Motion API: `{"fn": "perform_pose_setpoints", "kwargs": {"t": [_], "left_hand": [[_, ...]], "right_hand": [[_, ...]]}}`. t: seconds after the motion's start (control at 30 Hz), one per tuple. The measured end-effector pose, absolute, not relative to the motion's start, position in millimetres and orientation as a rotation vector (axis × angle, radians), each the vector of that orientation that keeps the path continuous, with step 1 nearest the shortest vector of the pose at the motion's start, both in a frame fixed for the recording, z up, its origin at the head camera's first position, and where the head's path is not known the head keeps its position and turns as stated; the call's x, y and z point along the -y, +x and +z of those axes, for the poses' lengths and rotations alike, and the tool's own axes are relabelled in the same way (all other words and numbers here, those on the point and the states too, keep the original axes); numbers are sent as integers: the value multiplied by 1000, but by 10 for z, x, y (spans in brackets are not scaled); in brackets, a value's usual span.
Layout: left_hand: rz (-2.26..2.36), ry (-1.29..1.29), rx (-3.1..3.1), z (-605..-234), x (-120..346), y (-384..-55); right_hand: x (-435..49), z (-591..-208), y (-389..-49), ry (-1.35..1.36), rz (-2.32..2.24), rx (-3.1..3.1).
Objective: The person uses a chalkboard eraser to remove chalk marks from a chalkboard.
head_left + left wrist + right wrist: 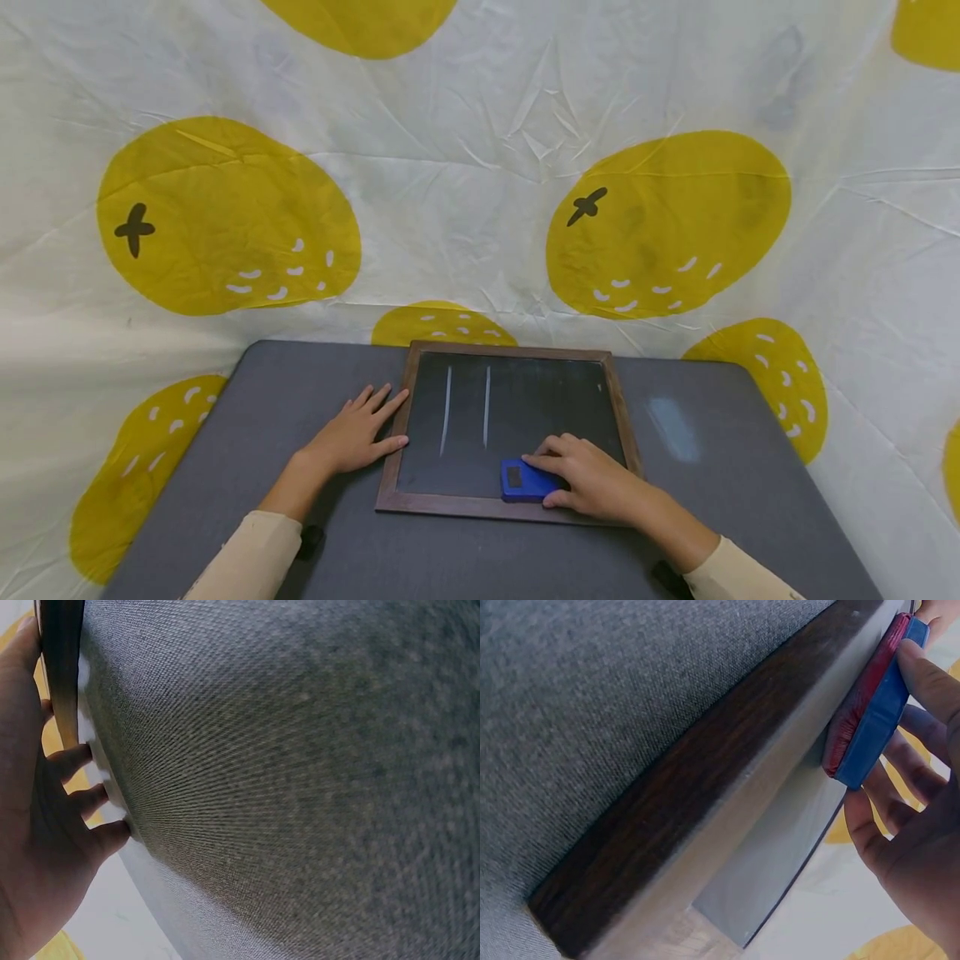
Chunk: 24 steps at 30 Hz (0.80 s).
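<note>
A chalkboard [457,417] in a brown wooden frame [480,504] lies on the table, with two white chalk lines [487,408] on its left half. My right hand [592,477] grips a blue eraser [513,492] over the lower part of the board. In the right wrist view the eraser [881,712] shows a red underside, thumb on one edge and fingers round the other. Spread out, the fingers of my left hand [356,437] rest at the frame's left edge, thumb and forefinger touching it. The left wrist view shows this hand [52,795] beside the frame's dark edge [64,667].
The table [315,375] has a grey cloth-like top. A pale chalky smudge [673,429] marks it to the right of the board. Behind the table hangs a white sheet [450,208] printed with yellow fruit shapes.
</note>
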<state>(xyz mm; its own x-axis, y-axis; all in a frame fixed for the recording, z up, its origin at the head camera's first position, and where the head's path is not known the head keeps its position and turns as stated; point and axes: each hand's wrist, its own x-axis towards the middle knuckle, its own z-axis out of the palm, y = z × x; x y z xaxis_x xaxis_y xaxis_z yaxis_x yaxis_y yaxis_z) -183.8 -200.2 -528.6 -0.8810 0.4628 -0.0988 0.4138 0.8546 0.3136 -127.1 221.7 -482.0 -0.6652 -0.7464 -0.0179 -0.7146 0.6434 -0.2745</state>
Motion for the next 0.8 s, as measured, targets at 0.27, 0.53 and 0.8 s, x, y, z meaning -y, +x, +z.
{"fn": "perform_pose_setpoints", "kwargs": {"t": [0.27, 0.53, 0.8], "left_hand": [[415, 683, -2865, -5286, 1996, -1837], [414, 684, -2874, -5277, 1989, -1836], [420, 679, -2866, -5256, 1984, -1840]], "right_hand": [[-2219, -4844, -1328, -1222, -360, -2720], [-2214, -4816, -1504, -1217, -316, -2747], [-2182, -4773, -1872, -1129, -290, -2779]]}}
